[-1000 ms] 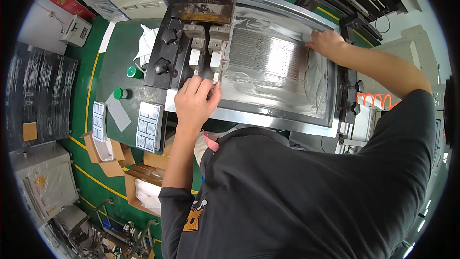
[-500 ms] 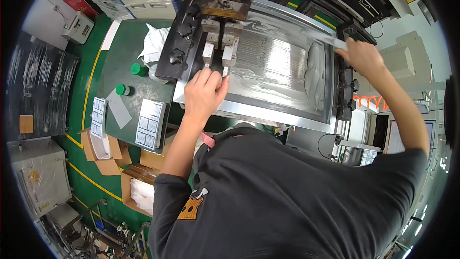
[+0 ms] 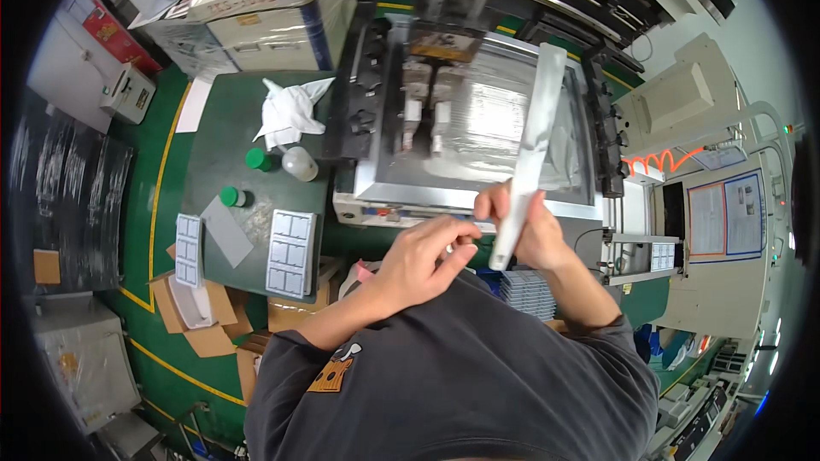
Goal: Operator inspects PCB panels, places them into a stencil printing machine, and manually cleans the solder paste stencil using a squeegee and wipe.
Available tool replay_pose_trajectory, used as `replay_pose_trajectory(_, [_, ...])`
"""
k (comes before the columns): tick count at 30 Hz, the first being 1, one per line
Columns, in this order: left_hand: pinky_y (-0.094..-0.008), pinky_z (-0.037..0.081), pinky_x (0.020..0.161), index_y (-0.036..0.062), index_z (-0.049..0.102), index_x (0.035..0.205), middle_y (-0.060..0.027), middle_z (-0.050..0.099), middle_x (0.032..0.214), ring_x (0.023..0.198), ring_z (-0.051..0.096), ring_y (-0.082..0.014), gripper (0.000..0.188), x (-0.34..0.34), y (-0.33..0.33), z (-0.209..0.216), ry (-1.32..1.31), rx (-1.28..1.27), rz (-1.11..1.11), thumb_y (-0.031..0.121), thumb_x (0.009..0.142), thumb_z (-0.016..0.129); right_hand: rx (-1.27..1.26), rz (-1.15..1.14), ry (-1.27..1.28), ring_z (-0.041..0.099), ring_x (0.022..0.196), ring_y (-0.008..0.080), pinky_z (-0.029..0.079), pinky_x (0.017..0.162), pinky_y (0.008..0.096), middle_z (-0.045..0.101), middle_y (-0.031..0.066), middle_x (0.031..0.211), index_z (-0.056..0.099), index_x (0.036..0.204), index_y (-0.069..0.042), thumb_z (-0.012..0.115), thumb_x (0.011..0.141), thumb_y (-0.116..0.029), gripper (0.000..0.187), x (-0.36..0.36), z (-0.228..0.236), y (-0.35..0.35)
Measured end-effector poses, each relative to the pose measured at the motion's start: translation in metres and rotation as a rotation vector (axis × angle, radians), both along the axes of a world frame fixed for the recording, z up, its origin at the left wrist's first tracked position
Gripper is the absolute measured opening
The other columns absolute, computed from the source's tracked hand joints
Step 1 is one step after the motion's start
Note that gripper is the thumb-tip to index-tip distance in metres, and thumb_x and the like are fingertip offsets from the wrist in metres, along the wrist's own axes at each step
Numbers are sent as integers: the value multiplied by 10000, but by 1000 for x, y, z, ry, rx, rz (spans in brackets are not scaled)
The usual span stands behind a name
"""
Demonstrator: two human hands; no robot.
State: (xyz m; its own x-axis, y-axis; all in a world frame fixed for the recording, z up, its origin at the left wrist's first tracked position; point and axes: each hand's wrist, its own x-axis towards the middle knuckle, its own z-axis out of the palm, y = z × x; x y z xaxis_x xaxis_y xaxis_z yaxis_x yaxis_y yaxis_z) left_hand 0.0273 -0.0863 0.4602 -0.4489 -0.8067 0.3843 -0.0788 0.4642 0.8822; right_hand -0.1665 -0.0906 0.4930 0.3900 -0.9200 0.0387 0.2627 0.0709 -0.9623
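A long white spatula [image 3: 534, 137] is held upright in my right hand [image 3: 540, 237], its blade smeared with grey paste. The fingers wrap round its lower part in front of my chest. Close to the spatula's lower end, my left hand [image 3: 418, 260] is held with loosely bent fingers and the thumb apart, nothing visible in it. Beyond both hands lies a metal-framed printing screen [image 3: 478, 203]. Grey paste [image 3: 564, 149] is spread along its right side, partly behind the spatula. Over the screen's left part hangs a squeegee holder [image 3: 442, 43] with pale metal blocks.
To the left, a green table [image 3: 218, 124] bears a white cloth [image 3: 290, 113], a clear bottle [image 3: 300, 164], green-capped jars [image 3: 257, 159] and panel stacks [image 3: 290, 252]. Open cardboard boxes [image 3: 209, 341] stand below. Black machine rails with knobs [image 3: 611, 145] flank the screen; an orange coiled hose [image 3: 662, 160] hangs right.
My right hand has brought the spatula from the screen's far right corner back toward my chest. My left hand has left the squeegee blocks and moved right, near it. The view has shifted.
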Motion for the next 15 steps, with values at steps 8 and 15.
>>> replay_pose_trajectory(8, [-317,513,679,-4,482,1182,-152,645,924,793,647,-250,374,106,44,-29,138,278,317,164,889,643,145,98,-113,526,965,178,468,806,320,514,88,1098,482,1053,-49,458,961,-503,465,164,-53,3])
replay_pose_trajectory(15, [-283,490,637,6,514,1150,-48,589,814,662,550,-139,319,213,88,-114,378,751,599,282,992,500,263,391,371,543,984,141,466,826,296,554,70,1060,497,1170,-21,600,947,-229,322,279,-100,3])
